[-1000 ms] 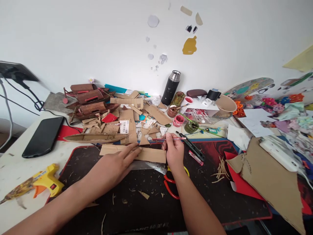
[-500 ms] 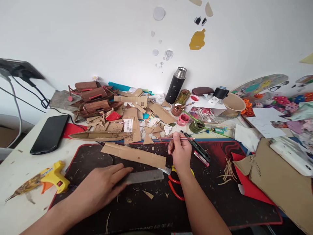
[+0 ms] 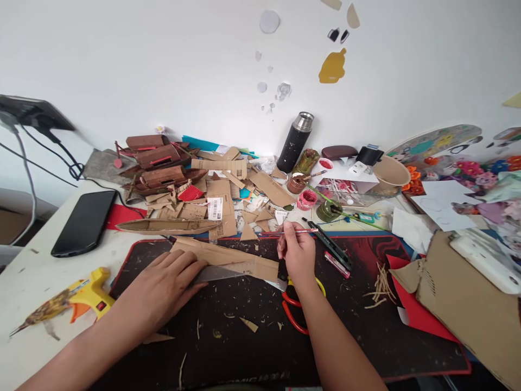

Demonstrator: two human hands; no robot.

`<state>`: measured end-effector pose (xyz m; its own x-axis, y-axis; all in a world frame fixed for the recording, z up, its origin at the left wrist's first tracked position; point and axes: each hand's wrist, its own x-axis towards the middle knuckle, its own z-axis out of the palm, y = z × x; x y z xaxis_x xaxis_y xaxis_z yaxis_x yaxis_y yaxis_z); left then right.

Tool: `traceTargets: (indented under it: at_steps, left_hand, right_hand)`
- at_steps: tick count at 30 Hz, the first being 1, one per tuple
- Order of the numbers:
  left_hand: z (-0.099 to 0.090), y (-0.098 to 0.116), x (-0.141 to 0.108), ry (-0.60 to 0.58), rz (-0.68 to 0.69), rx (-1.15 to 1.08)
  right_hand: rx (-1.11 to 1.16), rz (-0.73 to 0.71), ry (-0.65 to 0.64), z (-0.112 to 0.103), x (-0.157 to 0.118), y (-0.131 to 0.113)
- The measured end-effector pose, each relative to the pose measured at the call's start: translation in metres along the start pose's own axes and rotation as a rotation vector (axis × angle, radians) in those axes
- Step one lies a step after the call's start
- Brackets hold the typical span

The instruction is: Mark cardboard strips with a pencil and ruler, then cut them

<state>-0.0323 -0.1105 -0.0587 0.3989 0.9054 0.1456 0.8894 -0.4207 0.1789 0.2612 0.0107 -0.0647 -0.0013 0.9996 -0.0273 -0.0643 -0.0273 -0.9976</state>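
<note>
My left hand (image 3: 165, 285) grips the left end of a clear ruler (image 3: 222, 271), which lies over the lower edge of a cardboard strip (image 3: 262, 266) on the dark mat. The fingers also rest on the strip's left part. My right hand (image 3: 300, 255) pinches a thin red pencil (image 3: 306, 231), held almost level above the mat just beyond the strip's right end. Partly beneath my right wrist are scissors (image 3: 293, 316) with red and yellow handles. A black utility knife (image 3: 334, 247) and a small pink case (image 3: 337, 264) lie right of that hand.
A yellow glue gun (image 3: 91, 296) and black phone (image 3: 84, 224) are at left. Brown model boats (image 3: 163, 155), a cardboard hull (image 3: 166, 225) and scraps fill the back. Open paint jars (image 3: 306, 199) stand near a black thermos (image 3: 296, 142). A cardboard sheet (image 3: 468, 304) is at right.
My left hand has moved the ruler up and left, from the bare mat onto the cardboard strip's lower edge. My right hand keeps the pencil in nearly the same place.
</note>
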Motion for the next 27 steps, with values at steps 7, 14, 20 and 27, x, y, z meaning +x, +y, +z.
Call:
traceTargets:
  at_steps: [7, 14, 20, 27]
  left_hand:
    - [0.009, -0.010, 0.007, 0.057, 0.019, 0.029]
    - [0.011, -0.013, 0.028, -0.048, 0.068, 0.054]
    - [-0.003, 0.000, 0.031, -0.016, 0.179, 0.124]
    - [-0.034, -0.006, 0.012, 0.018, 0.142, 0.105]
  right_hand:
    - [-0.001, 0.006, 0.005, 0.002, -0.001, -0.001]
    - [-0.014, 0.018, -0.018, 0.003, -0.003, -0.003]
    - [-0.022, 0.017, -0.010, 0.002, -0.004, -0.004]
    - [0.028, 0.035, 0.024, 0.002, -0.004, -0.007]
